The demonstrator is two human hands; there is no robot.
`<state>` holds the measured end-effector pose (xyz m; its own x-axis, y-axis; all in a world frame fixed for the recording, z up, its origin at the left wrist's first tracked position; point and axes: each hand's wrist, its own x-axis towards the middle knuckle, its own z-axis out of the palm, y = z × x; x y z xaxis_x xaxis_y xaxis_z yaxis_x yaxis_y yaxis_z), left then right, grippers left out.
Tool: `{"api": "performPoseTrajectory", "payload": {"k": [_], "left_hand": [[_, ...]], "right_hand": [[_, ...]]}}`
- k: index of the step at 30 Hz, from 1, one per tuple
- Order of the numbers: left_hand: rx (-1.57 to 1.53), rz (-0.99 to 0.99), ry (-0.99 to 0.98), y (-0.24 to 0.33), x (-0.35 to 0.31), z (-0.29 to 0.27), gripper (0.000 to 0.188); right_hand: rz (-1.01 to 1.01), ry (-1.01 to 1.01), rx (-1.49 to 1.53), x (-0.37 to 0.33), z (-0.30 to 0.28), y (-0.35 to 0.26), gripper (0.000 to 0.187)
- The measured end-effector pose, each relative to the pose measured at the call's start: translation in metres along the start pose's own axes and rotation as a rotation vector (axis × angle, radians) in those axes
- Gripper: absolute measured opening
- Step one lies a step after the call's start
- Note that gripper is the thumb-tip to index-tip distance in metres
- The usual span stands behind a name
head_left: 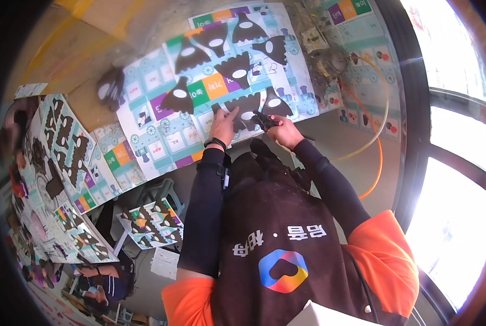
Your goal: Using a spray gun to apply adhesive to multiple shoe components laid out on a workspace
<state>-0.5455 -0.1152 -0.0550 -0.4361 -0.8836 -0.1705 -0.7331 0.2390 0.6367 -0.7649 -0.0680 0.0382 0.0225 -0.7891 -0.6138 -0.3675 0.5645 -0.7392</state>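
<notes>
My left hand point(222, 126) rests at the near edge of a dark, jagged-edged cut-out piece point(242, 106), thumb and forefinger apart and touching it. My right hand point(285, 132) is closed round a small black hand tool with red parts point(265, 120); its exact kind is not clear. The tool's tip is over the right side of that piece, by its white oval. Just beyond the tool is another dark piece with a white oval point(274, 101). Several similar pieces, such as one point(234, 70) farther back, lie spread over the printed teal-and-white sheet point(164, 127).
An orange hose point(378, 174) and a yellowish hose point(386, 87) curve down at the right beside the window frame point(416, 108). At the left, another table carries a sheet with dark pieces point(71, 146). A stool point(164, 193) stands below; other people point(104, 282) sit at lower left.
</notes>
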Motion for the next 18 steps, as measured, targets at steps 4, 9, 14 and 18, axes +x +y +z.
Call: {"api": "performPoseTrajectory", "payload": {"k": [4,9,14,18], "left_hand": [[0.007,-0.017,-0.015,0.001,0.0,-0.001,0.056],[-0.005,0.007,0.005,0.002,0.001,-0.001,0.056],[-0.011,0.015,0.007,-0.002,-0.001,0.0,0.056],[-0.013,0.022,0.009,0.002,0.002,-0.002,0.056]], "right_hand": [[-0.011,0.064,-0.042,0.001,0.002,-0.001,0.023],[-0.019,0.081,-0.03,0.002,0.0,0.016,0.024],[0.057,0.011,0.079,-0.003,0.003,-0.005,0.026],[-0.028,0.159,-0.037,0.007,-0.001,0.028,0.028]]}}
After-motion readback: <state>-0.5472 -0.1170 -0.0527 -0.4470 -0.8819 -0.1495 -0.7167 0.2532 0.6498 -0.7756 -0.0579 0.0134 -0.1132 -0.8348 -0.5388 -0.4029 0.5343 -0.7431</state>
